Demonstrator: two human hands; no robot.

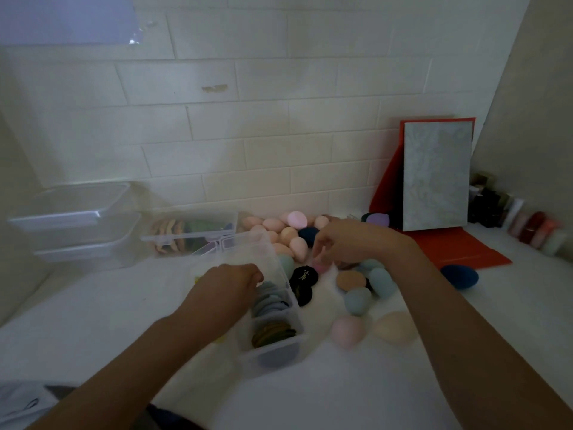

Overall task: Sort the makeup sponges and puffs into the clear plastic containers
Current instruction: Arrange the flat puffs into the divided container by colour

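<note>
Head view — pink sponge, beneath right fingers

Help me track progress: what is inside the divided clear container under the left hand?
One compartment holds grey-blue puffs, the next dark olive puffs; the left hand hides the part beyond.

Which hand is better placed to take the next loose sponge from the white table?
Probably the right hand. Its fingers hang over a small pink sponge, beside a round black puff in the loose pile, while the left hand is busy at the clear divided plastic container.
</note>
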